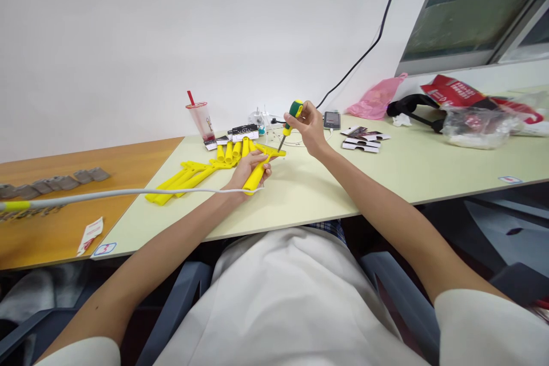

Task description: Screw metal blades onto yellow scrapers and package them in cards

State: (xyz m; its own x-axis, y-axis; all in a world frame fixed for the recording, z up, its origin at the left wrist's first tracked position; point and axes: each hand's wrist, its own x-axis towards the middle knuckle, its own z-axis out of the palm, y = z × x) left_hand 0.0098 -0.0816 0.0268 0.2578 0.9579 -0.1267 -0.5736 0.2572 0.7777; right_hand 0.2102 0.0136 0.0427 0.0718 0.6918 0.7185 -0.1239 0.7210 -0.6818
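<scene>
My left hand (247, 170) is wrapped around a yellow plastic scraper handle (256, 176), its wide head pointing up and to the right. In my right hand (312, 130) is a screwdriver (294, 114) with a green and yellow grip, pinched by the fingers. The screwdriver leans, its shaft running down to the wide head of the scraper handle. Whether a screw sits under the tip is too small to tell. Left of my hands lie several more yellow scraper handles (171, 186), with others standing in a row (229, 152) behind, topped by black and white pieces (244, 132).
A plastic cup (201, 120) with a red straw stands at the back. Behind my hands are a power strip (257, 118) and a phone (331, 120). Flat cards (364, 139) and plastic bags (476, 126) lie to the right. A pale cable (128, 192) crosses from the left.
</scene>
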